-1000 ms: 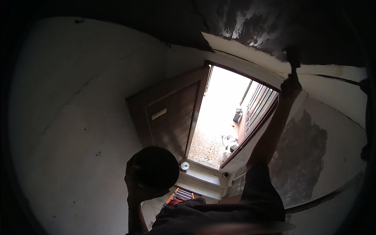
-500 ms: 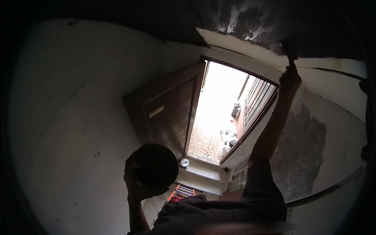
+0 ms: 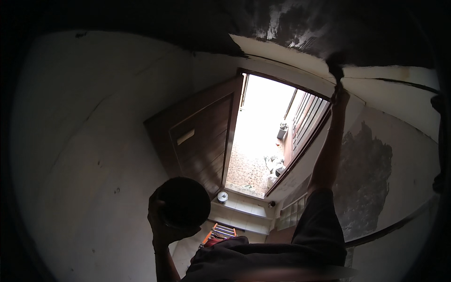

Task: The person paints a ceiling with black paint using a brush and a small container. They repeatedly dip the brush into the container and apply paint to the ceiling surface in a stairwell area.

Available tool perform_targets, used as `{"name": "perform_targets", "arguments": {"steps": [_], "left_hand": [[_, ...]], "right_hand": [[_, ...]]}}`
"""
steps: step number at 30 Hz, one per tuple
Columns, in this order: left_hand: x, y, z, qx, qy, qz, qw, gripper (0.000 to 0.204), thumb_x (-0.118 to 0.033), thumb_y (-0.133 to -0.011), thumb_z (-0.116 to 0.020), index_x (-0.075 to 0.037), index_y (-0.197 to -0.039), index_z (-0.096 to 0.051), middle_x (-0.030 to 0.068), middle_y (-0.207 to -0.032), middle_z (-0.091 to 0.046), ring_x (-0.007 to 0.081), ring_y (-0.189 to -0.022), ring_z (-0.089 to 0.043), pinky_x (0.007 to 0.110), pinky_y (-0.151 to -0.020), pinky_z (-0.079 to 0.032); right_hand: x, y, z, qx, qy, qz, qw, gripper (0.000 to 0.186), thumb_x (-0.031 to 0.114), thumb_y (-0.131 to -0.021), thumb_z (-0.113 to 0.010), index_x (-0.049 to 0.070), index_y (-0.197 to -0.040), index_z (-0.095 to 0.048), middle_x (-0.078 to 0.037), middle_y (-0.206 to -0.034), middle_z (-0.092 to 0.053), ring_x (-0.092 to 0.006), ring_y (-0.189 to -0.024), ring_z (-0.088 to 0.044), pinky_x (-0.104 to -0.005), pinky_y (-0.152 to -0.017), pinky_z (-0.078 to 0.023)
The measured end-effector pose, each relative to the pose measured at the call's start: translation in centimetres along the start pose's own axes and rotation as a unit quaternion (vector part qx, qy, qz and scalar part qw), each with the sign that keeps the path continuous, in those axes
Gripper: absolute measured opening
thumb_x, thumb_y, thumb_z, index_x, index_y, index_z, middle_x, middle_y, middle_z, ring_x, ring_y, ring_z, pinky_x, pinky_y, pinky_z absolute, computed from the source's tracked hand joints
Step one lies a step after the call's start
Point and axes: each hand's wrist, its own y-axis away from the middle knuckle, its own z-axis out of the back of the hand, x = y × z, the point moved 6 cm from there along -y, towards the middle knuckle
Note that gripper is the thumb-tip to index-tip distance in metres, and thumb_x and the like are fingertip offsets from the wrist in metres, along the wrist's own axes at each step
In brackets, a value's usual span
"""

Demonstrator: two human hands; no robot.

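Note:
In my left hand is a dark round paint container, gripped from its left side and from below; its contents are too dark to make out. My right arm reaches up toward the ceiling, and my right hand is closed round the handle of a paintbrush. The bristles meet the edge of the dark-painted ceiling area, where it borders a pale strip. Streaks of lighter surface show through the dark coat to the left of the brush.
A brown door stands ajar beside a bright doorway. Below are a pale step, a small tin and an orange ladder. A dark patch marks the right wall.
My right hand and the paintbrush have moved left and slightly down along the edge of the dark paint. The container in my left hand has shifted slightly left and down in view.

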Motion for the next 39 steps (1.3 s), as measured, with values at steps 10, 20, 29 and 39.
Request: {"name": "perform_targets", "arguments": {"steps": [10,20,29,39], "left_hand": [[0.8,-0.4,0.0,-0.004,0.017,-0.003,1.0,0.109,-0.042,-0.045,-0.101,-0.022,-0.133,-0.039,0.0218,-0.141,-0.049,0.0422,-0.122,-0.057,0.052,-0.095,-0.054],[0.3,-0.3,0.2,0.002,-0.019,0.003,1.0,0.108,-0.042,-0.046,-0.101,-0.021,-0.133,-0.04,0.0218,-0.14,-0.05,0.0422,-0.121,-0.058,0.052,-0.094,-0.055],[-0.1,-0.3,0.0,0.006,-0.004,-0.01,1.0,0.109,-0.041,-0.046,-0.101,-0.021,-0.134,-0.04,0.0223,-0.14,-0.05,0.042,-0.122,-0.058,0.051,-0.095,-0.055],[0.1,0.0,0.2,-0.007,0.012,-0.008,1.0,0.109,-0.038,-0.044,-0.101,-0.021,-0.134,-0.04,0.0226,-0.141,-0.05,0.0426,-0.124,-0.056,0.053,-0.098,-0.052]], "right_hand": [[2.2,4.6,3.1,-0.145,0.293,0.169,0.93,0.06,0.051,-0.097,-0.056,0.001,-0.067,-0.071,-0.015,-0.057,-0.062,-0.0257,-0.059,-0.066,-0.046,-0.063,-0.049],[6.2,6.6,6.1,-0.088,0.339,0.379,0.857,0.021,0.022,-0.096,-0.062,0.007,-0.109,-0.066,-0.013,-0.071,-0.065,-0.0249,-0.054,-0.061,-0.0416,-0.051,-0.045],[12.2,6.6,2.2,-0.125,0.563,0.487,0.656,0.018,0.024,-0.099,-0.059,0.011,-0.091,-0.069,-0.01,-0.07,-0.069,-0.0306,-0.062,-0.068,-0.0423,-0.054,-0.052],[10.5,14.5,5.5,-0.263,0.435,0.445,0.737,0.043,0.03,-0.101,-0.057,0.005,-0.066,-0.057,-0.014,-0.06,-0.06,-0.0347,-0.055,-0.063,-0.0469,-0.048,-0.043]]}}
